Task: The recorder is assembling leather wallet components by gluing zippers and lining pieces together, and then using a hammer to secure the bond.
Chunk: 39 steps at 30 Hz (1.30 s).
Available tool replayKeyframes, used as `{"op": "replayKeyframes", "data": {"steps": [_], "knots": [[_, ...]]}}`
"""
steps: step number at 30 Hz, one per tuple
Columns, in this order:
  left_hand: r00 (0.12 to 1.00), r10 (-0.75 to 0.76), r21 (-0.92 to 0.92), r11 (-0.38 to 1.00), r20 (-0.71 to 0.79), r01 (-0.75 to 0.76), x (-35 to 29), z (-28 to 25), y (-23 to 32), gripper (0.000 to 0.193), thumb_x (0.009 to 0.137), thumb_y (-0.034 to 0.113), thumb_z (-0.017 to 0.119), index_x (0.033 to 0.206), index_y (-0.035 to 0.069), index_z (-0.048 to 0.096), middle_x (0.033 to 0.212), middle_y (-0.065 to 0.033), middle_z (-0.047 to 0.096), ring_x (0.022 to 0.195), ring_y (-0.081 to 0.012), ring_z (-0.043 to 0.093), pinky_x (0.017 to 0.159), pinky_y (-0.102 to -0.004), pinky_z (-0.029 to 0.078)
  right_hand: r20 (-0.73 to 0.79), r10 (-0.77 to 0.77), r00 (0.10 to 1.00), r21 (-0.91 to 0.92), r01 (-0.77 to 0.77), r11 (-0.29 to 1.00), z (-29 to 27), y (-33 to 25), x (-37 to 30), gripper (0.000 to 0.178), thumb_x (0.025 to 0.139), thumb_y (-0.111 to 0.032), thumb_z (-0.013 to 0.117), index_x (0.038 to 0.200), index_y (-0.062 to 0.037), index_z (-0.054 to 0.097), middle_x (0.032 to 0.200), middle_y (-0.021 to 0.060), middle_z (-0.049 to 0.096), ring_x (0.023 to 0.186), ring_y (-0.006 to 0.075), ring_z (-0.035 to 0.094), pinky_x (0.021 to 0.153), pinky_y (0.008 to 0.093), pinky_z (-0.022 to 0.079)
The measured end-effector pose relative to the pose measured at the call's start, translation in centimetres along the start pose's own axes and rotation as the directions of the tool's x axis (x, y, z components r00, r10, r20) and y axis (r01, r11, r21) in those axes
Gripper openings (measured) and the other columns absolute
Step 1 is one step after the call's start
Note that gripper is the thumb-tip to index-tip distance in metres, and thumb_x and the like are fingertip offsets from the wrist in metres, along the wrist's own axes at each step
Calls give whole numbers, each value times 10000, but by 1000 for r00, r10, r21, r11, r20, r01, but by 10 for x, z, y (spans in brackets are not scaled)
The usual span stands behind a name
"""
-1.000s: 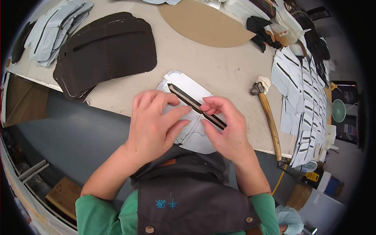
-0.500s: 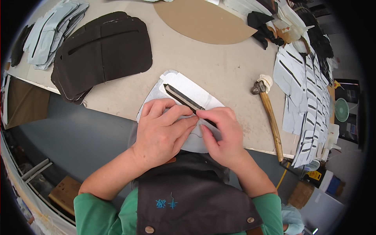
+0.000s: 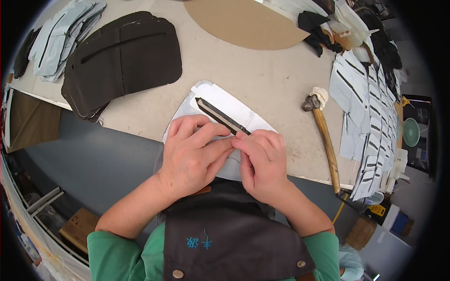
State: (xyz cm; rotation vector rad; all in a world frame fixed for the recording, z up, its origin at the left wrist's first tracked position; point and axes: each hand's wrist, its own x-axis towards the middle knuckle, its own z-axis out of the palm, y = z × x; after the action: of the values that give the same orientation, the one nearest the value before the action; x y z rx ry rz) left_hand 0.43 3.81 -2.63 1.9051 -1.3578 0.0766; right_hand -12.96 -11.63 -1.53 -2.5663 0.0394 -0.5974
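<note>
Working black-edged slot point(image 3: 220, 115) on white panel point(image 3: 233, 106); left hand point(image 3: 193, 157) and right hand point(image 3: 263, 164) bunched at fingertips, grasped material indiscernible; next move probably needs even pressure.

A dark, blue-marked apron point(image 3: 239, 232) covers a green shirt point(image 3: 115, 250).

We have a grey-and-white panel point(image 3: 236, 110) lying slantwise under our left hand point(image 3: 191, 157) and right hand point(image 3: 263, 161), its rounded corner beyond the left fingers point(image 3: 190, 124); its straight, black-edged, taupe-centred slot point(image 3: 219, 116) runs under the right fingers point(image 3: 258, 145).
</note>
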Motion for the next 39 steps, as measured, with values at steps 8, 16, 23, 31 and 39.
{"op": "replayKeyframes", "data": {"steps": [8, 16, 23, 31, 39], "knots": [[996, 72, -236, 968, -46, -81, -11, -15, 1, 214, 767, 111, 841, 976, 130, 805, 1055, 14, 706, 907, -249, 614, 786, -388, 457, 6, 421, 907, 524, -361, 771, -21, 15, 6, 349, 904, 29, 696, 1252, 7, 666, 1169, 120, 713, 1099, 235, 674, 1005, 370, 521], [813, -324, -530, 631, 483, 566, -95, 1, 8, 238, 939, 266, 804, 1068, 68, 780, 913, -77, 737, 740, -191, 665, 702, -325, 532, 176, 285, 942, 220, -319, 922, -12, 18, 87, 330, 896, -108, 763, 1198, -8, 677, 1132, 148, 707, 979, 280, 703, 887, 369, 558], [556, -398, -538, 168, 729, 826, -67, 1, 24, 320, 1047, 314, 705, 1112, 3, 741, 851, -20, 716, 697, -64, 624, 641, -254, 513, 569, 444, 692, 46, -567, 823, -3, 31, 122, 321, 880, -167, 844, 1134, -33, 700, 958, 3, 722, 784, 93, 643, 691, 270, 525], [882, -460, -750, 617, -100, 237, 20, -86, -9, 332, 992, 31, 685, 1315, -5, 618, 1053, -32, 686, 791, -43, 591, 744, -222, 513, 139, 756, 640, 886, -421, 193, -49, 31, 41, 322, 961, -99, 751, 1235, -6, 609, 953, 28, 739, 817, 129, 716, 669, 256, 535], [996, 75, -100, 992, -46, -79, 27, -39, -23, 131, 884, 9, 747, 1014, 28, 753, 1086, -83, 715, 981, -250, 647, 937, -380, 480, 300, 796, 525, 610, -748, 263, -99, 16, -45, 350, 978, -62, 727, 1291, -14, 578, 964, 48, 739, 777, 99, 700, 659, 240, 523]]}}
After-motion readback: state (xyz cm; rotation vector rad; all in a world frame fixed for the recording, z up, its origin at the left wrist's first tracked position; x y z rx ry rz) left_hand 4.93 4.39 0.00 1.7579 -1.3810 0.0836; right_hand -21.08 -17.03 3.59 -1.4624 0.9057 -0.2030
